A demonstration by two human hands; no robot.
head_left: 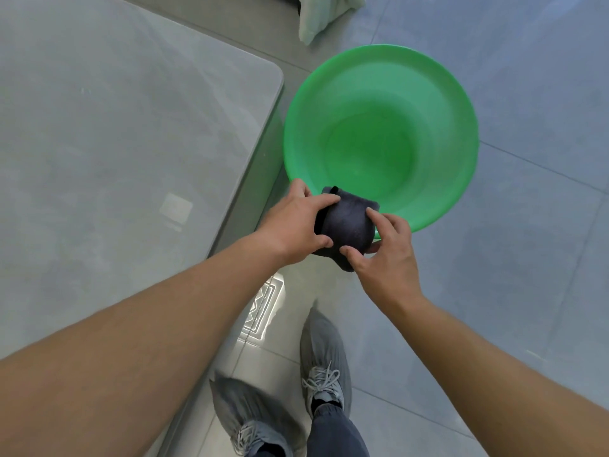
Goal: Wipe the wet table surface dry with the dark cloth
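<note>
The dark cloth [346,224] is bunched into a thick wad in the air, over the near rim of a green basin. My left hand [293,225] grips its left side, fingers on top and thumb below. My right hand [384,255] pinches its right and lower edge between thumb and fingers. The grey table [115,143] with a rounded corner fills the left of the view, and its top looks glossy with faint streaks.
The green plastic basin [454,103] stands on the tiled floor just right of the table corner. My two feet in grey shoe covers [324,361] are on the floor below. A pale green bag or fabric [316,21] lies at the top.
</note>
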